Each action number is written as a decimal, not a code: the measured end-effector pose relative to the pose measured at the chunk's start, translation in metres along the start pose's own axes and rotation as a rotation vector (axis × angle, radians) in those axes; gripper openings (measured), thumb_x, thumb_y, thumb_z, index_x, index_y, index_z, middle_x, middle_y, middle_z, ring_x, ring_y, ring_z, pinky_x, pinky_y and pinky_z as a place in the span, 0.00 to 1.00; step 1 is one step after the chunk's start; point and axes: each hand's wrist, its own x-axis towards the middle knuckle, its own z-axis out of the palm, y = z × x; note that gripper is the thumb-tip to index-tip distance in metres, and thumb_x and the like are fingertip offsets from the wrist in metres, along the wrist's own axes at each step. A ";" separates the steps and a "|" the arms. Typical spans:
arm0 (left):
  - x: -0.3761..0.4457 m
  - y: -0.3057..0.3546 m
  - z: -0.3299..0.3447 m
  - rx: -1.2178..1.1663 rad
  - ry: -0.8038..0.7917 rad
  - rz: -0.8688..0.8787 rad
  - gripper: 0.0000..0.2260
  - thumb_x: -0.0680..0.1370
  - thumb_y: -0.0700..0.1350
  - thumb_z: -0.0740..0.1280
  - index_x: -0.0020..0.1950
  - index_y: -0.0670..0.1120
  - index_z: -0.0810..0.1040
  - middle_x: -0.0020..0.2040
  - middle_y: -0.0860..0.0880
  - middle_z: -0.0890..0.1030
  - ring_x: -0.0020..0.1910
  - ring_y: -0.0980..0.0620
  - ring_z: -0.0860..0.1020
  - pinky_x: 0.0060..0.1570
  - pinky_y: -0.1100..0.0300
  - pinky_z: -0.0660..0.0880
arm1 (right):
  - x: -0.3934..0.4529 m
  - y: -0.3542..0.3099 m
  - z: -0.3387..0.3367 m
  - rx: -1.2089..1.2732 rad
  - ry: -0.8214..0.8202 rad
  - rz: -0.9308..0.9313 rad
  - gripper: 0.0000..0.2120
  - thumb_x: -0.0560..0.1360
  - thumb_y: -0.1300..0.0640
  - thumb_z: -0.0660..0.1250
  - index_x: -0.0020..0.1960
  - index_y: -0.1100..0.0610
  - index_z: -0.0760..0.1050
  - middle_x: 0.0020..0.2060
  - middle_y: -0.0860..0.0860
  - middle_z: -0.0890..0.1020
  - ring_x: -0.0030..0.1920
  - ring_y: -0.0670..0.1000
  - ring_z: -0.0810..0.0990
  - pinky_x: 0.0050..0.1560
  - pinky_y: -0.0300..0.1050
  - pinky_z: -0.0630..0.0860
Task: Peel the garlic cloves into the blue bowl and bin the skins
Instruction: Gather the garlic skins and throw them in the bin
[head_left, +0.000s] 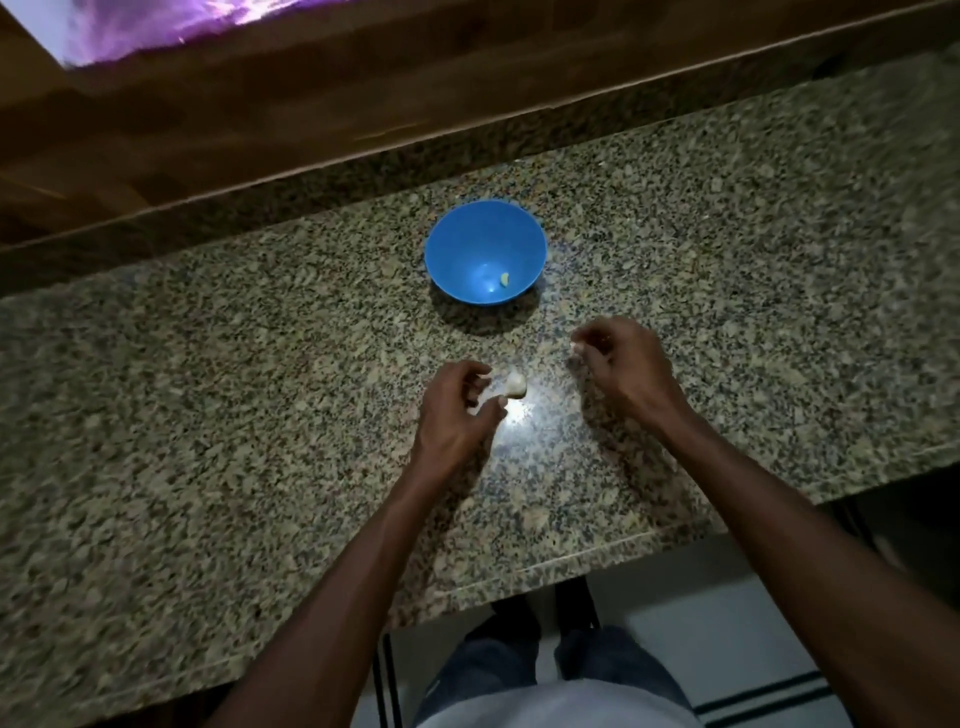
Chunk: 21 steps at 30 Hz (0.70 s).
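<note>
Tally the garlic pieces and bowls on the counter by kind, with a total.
Blue bowl: 1
Peeled clove in the bowl: 1
Garlic at the left hand, garlic: 1
Pale piece pinched by the right hand, piece: 1
Total: 4

One head-worn wide-angle view looks steeply down, fairly near, at the granite counter (208, 415) from its front edge.

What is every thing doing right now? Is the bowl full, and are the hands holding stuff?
Bowl: upright on the counter, nearly empty, one small pale piece inside.
Piece in bowl: lying near the bottom, looks peeled.
Garlic: on the counter, at the left hand's fingertips.
Left hand: fingers curled, pinching the garlic's edge.
Right hand: fingers curled, pinching a small white bit.
White bit: held in the right hand; too small to tell skin from clove.
</note>
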 end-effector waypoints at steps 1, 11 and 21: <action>0.003 0.003 0.002 0.001 -0.029 0.044 0.18 0.75 0.47 0.78 0.61 0.45 0.80 0.53 0.50 0.77 0.49 0.67 0.77 0.45 0.75 0.72 | 0.007 -0.012 -0.004 0.085 0.016 0.031 0.07 0.81 0.61 0.70 0.58 0.59 0.83 0.49 0.49 0.84 0.45 0.37 0.81 0.43 0.23 0.74; 0.011 0.006 0.026 0.025 -0.020 0.109 0.06 0.79 0.45 0.74 0.54 0.47 0.80 0.49 0.53 0.77 0.46 0.61 0.75 0.44 0.62 0.74 | 0.099 -0.072 0.011 0.107 0.014 -0.122 0.11 0.80 0.54 0.72 0.56 0.59 0.86 0.46 0.53 0.88 0.43 0.44 0.82 0.45 0.27 0.76; -0.018 0.044 0.030 -0.869 0.143 -0.496 0.11 0.85 0.41 0.65 0.66 0.41 0.80 0.59 0.40 0.85 0.56 0.41 0.84 0.56 0.43 0.80 | 0.013 -0.020 0.015 0.626 -0.451 0.120 0.12 0.81 0.58 0.71 0.64 0.56 0.84 0.53 0.51 0.88 0.50 0.51 0.88 0.51 0.52 0.86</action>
